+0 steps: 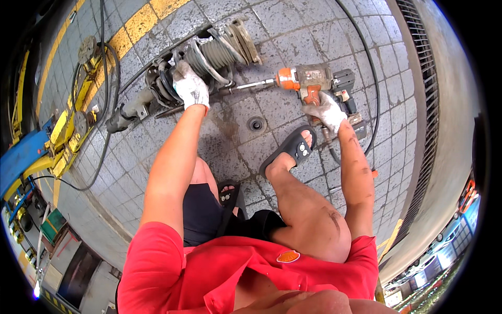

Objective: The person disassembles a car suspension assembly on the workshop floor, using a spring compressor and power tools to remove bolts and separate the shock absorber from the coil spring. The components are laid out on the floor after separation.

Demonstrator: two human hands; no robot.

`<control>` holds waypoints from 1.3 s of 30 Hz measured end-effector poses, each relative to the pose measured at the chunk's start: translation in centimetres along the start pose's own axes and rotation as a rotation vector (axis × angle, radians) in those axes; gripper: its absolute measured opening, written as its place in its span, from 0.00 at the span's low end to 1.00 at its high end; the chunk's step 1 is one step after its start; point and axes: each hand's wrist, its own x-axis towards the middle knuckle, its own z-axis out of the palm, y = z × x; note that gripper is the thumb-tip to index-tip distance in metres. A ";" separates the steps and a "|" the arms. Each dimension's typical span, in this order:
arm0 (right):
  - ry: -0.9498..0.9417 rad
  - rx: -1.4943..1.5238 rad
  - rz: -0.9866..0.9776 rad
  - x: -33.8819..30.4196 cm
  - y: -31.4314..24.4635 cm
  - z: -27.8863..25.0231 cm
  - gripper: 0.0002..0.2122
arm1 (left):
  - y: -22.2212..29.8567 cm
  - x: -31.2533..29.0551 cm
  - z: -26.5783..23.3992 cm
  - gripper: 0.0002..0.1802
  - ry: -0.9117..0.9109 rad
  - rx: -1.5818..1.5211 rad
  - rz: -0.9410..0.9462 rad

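Observation:
A shock absorber strut [133,109] with a grey coil spring [217,54] lies on its side on the tiled floor, held in what looks like a spring compressor with long threaded rods. My left hand [191,86], in a white work glove, is closed over the strut assembly beside the coils; its fingertips are partly hidden. My right hand [328,111], gloved too, is wrapped round the handle of an orange and dark impact wrench [316,77]. A long silver extension [254,85] runs from the wrench's nose to a rod end at the compressor.
A small round dark part [256,124] rests on the tiles between my feet and the strut. Black cables [375,89] curve across the floor. Yellow and blue lift arms [63,138] stand at the left. A drain grate [426,68] runs along the right.

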 end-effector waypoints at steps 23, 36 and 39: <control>-0.654 1.025 0.113 2.3 3.2 3.5 0.22 | 4.5 -2.7 -2.0 0.36 -0.080 0.092 -0.028; -0.586 1.045 0.054 2.2 6.5 5.4 0.20 | 3.6 -3.9 -2.0 0.36 -0.073 0.020 -0.031; -0.572 0.961 -0.057 1.8 6.9 5.8 0.18 | 3.5 -3.5 -1.9 0.36 -0.041 0.062 0.046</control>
